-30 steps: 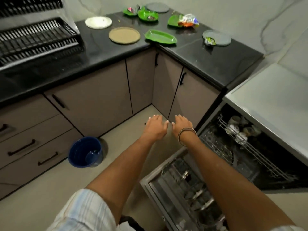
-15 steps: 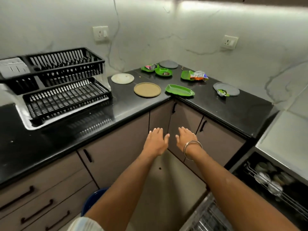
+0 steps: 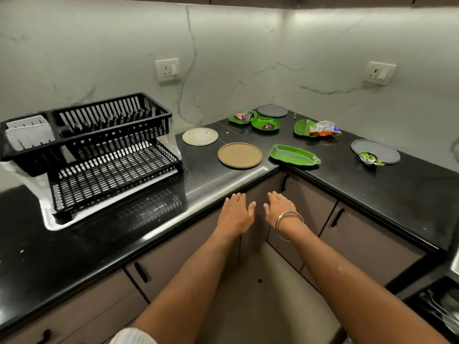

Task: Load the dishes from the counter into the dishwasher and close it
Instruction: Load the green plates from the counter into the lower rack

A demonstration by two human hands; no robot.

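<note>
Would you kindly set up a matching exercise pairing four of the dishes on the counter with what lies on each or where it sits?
Things:
1. brown plate
2. grey plate on the right
3. long green tray
4. white plate

States:
A. holds a crumpled green wrapper
B. nearest the dish rack
C. at the counter's inner corner edge
D. bare, between the white plate and the long tray

Pairs: 1-D, 2-A, 3-C, 4-B

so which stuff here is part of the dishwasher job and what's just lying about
For the job: brown plate, cream plate, long green dish, grey plate, open dishwasher.
Lying about: black dish rack, snack wrapper, wall sockets.
</note>
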